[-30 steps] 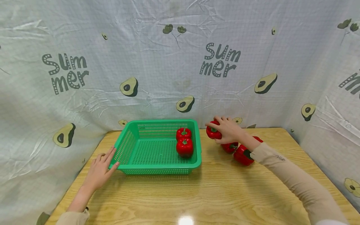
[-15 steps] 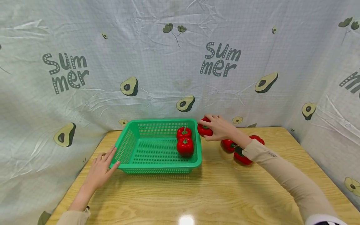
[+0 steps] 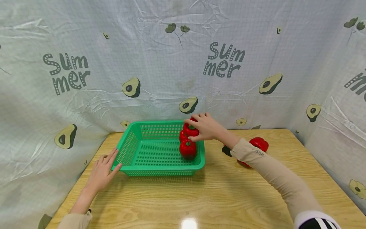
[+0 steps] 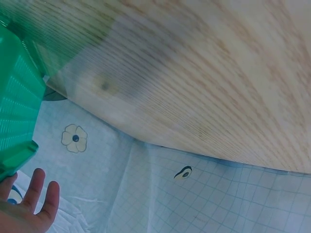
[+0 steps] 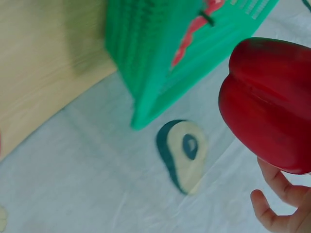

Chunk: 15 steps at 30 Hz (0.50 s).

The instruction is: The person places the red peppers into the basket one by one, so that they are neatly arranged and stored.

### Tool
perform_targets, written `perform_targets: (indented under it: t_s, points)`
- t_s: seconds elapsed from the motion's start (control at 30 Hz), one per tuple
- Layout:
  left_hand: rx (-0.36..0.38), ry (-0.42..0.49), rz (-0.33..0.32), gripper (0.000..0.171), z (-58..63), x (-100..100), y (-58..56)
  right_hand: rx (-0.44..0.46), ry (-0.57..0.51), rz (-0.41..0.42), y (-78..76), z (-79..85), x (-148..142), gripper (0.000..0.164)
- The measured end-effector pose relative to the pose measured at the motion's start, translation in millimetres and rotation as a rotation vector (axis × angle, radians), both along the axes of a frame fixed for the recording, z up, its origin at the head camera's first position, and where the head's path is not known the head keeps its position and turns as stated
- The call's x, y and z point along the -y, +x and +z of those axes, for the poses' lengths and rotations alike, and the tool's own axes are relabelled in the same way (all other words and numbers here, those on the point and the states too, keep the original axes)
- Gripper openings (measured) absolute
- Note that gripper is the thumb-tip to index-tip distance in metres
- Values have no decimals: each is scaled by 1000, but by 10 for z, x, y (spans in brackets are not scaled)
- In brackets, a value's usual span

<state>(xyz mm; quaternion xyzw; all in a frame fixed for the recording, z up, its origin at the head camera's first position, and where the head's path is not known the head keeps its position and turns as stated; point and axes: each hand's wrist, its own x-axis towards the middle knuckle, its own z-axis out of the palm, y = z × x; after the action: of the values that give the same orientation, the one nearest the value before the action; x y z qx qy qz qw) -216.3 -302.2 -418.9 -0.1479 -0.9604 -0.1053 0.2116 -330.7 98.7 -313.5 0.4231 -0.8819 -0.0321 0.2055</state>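
My right hand [image 3: 207, 128] grips a red bell pepper [image 3: 190, 130] over the right end of a green plastic basket [image 3: 160, 168]. The right wrist view shows that bell pepper [image 5: 269, 104] large, with fingers [image 5: 279, 183] at its underside. Inside the basket, one red pepper [image 3: 187, 151] sits upright at the right side. Another [image 3: 181, 136] behind it is partly covered by the held pepper. At the basket's left front corner, my left hand [image 3: 100, 173] rests with extended fingers on the rim. In the left wrist view, the left hand's fingers [image 4: 34, 190] reach the basket's edge [image 4: 19, 156].
More red bell peppers lie on the wooden table [image 3: 160, 200] right of the basket. One [image 3: 259, 143] shows well; another [image 3: 244, 164] is mostly hidden by the right sleeve [image 3: 266, 162]. A printed cloth [image 3: 160, 63] hangs behind and at both sides of the table.
My right hand has carried the bell pepper leftward, from right of the basket, past its right rim, to above the peppers inside. The left hand and the basket have stayed in place.
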Motion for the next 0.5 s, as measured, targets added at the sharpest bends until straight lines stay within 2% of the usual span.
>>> perform_targets:
  t_s: [0.2, 0.33, 0.5]
  points:
    - [-1, 4, -2, 59, -13, 13, -6, 5, 12, -43, 27, 53, 305, 71]
    - [6, 5, -2, 59, -22, 21, -8, 0, -20, -60, 39, 65, 511, 73]
    - [3, 7, 2, 59, -18, 14, -11, 74, -89, -110, 35, 51, 743, 71]
